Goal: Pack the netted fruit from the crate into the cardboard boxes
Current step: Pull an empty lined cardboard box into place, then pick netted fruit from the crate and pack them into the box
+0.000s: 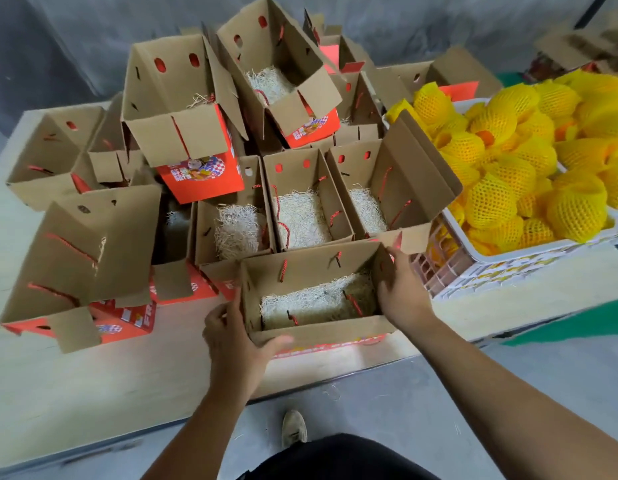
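The worktop (92,368) carries a crowd of open cardboard boxes (300,202), brown inside and red outside, some stacked and tipped on others. Most that show their floor hold a bed of pale shredded paper (305,216); none shows fruit inside. On the right stands a white plastic crate (508,271) heaped with netted fruit (508,161), each piece in yellow foam mesh, well apart from the left hand and near the right one.

At the near edge of the worktop sits the front box (318,261), flaps open, with shredded paper and red cord handles (354,303) lying in it. It sits between both hands. The left hand (234,334) grips its near left corner, thumb along the front wall. The right hand (401,289) holds its right end wall, fingers curled over the rim, just beside the crate.
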The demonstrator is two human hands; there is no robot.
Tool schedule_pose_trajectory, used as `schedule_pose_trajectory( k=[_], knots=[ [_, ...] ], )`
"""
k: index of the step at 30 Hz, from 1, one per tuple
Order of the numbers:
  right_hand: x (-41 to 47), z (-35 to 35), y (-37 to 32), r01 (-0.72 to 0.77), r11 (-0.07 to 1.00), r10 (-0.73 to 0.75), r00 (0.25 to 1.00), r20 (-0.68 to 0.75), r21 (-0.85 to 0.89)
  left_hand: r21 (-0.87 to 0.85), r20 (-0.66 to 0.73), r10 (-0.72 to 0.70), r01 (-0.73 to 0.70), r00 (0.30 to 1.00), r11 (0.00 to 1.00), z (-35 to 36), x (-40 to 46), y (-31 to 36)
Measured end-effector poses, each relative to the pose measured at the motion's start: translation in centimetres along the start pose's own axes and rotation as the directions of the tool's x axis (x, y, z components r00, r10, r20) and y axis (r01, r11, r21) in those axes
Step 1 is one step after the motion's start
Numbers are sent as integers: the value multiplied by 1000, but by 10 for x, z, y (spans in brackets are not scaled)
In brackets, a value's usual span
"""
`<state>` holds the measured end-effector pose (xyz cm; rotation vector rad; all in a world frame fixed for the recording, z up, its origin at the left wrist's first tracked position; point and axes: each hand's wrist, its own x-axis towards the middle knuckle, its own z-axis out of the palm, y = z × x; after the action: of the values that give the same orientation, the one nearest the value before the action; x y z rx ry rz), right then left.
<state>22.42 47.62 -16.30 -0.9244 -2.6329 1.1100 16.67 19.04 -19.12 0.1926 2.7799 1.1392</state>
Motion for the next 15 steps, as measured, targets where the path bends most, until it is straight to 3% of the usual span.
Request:
schedule_pose_trajectory(
  k=[2, 4, 7, 10, 15],
  knots=[
    [4, 1, 6, 15, 999, -15, 1000, -4, 44, 173, -10, 35, -33, 999, 984, -9, 4, 4],
    [10, -1, 9, 35, 998, -33, 999, -32, 49, 243, 4, 229, -223, 973, 944, -15, 3, 11],
    [11, -3, 8, 77, 996, -75, 995, -69, 34, 160, 22, 461, -458, 887, 874, -13, 12, 40],
    [12, -11, 2, 143, 989, -138, 984, -114, 37, 89, 93, 555, -562, 827, 822, 4, 34, 81],
    [36, -45, 0, 275, 961, -265, 939, -219, 17, -178, 257, 573, -545, 778, 820, 68, 67, 157]
  ],
)
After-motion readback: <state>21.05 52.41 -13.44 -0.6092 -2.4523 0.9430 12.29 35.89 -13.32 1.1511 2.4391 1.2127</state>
